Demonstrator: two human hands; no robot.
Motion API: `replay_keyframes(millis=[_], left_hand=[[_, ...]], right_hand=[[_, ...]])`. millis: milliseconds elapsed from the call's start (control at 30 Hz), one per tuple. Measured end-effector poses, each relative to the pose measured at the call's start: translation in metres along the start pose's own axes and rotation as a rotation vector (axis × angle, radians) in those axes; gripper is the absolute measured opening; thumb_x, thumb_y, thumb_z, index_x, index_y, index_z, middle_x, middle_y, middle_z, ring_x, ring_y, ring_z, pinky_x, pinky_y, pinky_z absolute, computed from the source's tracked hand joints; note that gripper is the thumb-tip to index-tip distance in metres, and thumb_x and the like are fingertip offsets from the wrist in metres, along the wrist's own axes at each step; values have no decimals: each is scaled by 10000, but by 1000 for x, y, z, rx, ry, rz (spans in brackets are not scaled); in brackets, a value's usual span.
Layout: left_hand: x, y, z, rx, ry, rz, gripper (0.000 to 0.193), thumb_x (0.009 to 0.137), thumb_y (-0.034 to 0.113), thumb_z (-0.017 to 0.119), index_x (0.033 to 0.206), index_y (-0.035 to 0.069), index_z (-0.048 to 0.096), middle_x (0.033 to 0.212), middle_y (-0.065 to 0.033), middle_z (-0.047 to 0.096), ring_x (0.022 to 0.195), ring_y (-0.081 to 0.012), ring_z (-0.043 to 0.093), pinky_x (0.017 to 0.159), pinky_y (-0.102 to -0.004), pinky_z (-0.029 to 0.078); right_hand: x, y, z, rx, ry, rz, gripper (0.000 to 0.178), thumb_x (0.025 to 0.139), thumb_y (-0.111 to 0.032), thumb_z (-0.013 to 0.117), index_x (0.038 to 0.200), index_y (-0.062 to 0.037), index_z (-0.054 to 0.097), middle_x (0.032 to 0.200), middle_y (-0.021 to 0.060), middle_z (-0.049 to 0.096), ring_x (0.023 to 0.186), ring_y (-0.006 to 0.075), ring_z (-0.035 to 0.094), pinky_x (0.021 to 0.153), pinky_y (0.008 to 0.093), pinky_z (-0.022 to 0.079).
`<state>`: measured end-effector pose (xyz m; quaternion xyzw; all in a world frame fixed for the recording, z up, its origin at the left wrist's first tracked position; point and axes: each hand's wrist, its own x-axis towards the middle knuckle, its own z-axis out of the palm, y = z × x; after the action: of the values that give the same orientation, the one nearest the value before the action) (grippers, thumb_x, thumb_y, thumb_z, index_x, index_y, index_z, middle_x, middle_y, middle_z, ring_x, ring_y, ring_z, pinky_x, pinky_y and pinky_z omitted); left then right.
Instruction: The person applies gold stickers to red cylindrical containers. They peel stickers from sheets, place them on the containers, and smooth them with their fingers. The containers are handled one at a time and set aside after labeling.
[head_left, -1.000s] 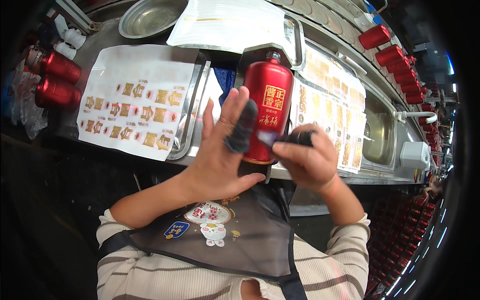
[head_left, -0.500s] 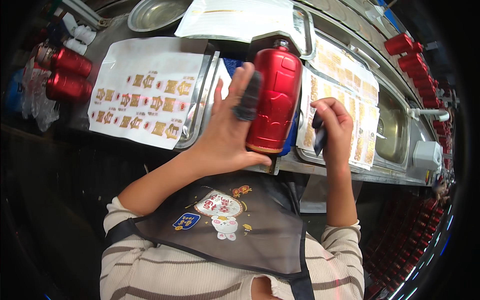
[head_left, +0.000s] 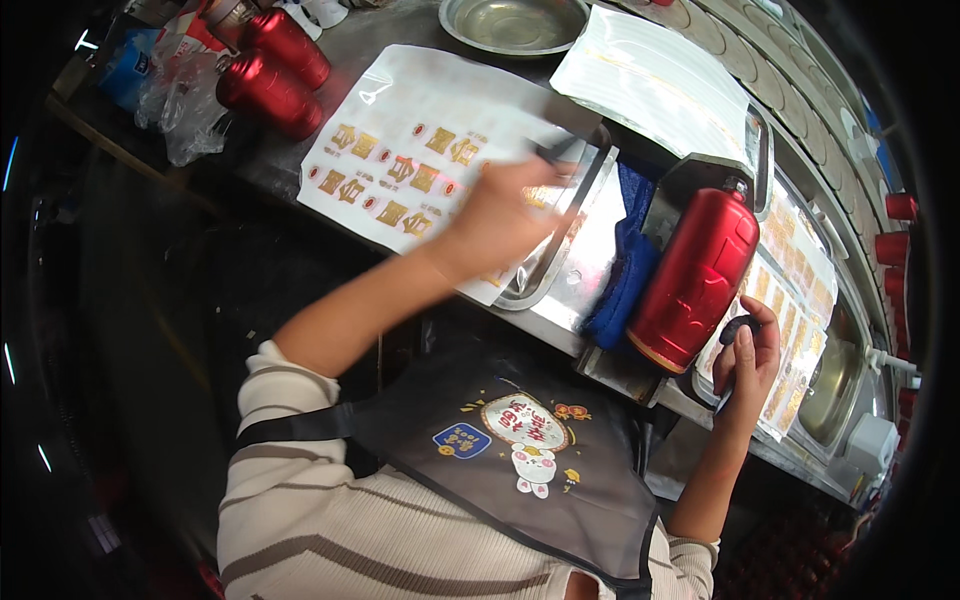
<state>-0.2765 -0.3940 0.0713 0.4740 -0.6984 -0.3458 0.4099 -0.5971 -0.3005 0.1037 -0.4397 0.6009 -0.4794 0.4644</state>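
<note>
A shiny red bottle (head_left: pixel 695 280) with a raised pattern lies in a metal cradle (head_left: pixel 690 180), with a blue cloth (head_left: pixel 625 270) beside it. My left hand (head_left: pixel 505 220) is apart from the bottle, over the right part of a white sheet (head_left: pixel 400 85) printed with gold and red decals. Motion smears its fingers, and a dark covering shows near their tips. My right hand (head_left: pixel 757 365) is just right of the bottle's lower end, fingers curled round a small dark flat piece (head_left: pixel 722 400), mostly hidden. Something black (head_left: pixel 738 328) sits at its fingertips.
Two red bottles (head_left: pixel 268 95) and a clear plastic bag (head_left: pixel 185 115) are at the far left. A metal bowl (head_left: pixel 515 25) and a white sheet (head_left: pixel 655 70) lie at the back. More gold-printed sheets (head_left: pixel 785 330) border the sink (head_left: pixel 835 385) on the right.
My left hand has left the bottle and moved left over the decal sheet. My right hand still holds the dark piece near the bottle. The view has turned, shifting the bench rightward.
</note>
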Motion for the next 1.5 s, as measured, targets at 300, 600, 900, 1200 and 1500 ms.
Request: replay_keyframes(millis=[300,600,900,1200,1500], left_hand=[[70,-106,-119,1082,230,-173,556,701,398,834,1065,31,630,1275,-160,532,1226,-321,479,1046,-439,343],[139,-183,-165,9,47,-194,311,799,176,803,894,24,548,956,-103,706,963,-215,678,874,-380,513],[147,-180,-161,-104,165,-256,281,790,-19,780,990,23,587,976,-108,719,886,-169,691,760,-295,588],[142,-63,-142,374,222,145,186,785,91,767,859,4,620,855,-56,726,785,-111,656,740,-284,515],[273,-161,-107,730,172,-103,214,748,190,704,937,93,687,961,-166,713,918,-363,679,793,-449,534]], right_hand=[[3,6,-8,-7,39,63,384,928,-158,620,1265,5,534,708,-21,501,435,17,340,387,185,228],[-5,3,-18,7,116,84,376,915,-140,633,1251,9,554,766,24,561,410,22,358,380,184,235],[-5,0,-10,28,82,102,338,919,-100,634,1237,-11,561,785,-5,546,480,10,367,419,173,247],[-12,4,-17,33,104,126,324,914,-82,641,1224,-19,572,839,-20,557,622,7,427,508,164,283],[-15,5,-6,-44,107,-4,347,893,0,648,1228,-9,558,943,2,533,732,29,509,635,161,401]])
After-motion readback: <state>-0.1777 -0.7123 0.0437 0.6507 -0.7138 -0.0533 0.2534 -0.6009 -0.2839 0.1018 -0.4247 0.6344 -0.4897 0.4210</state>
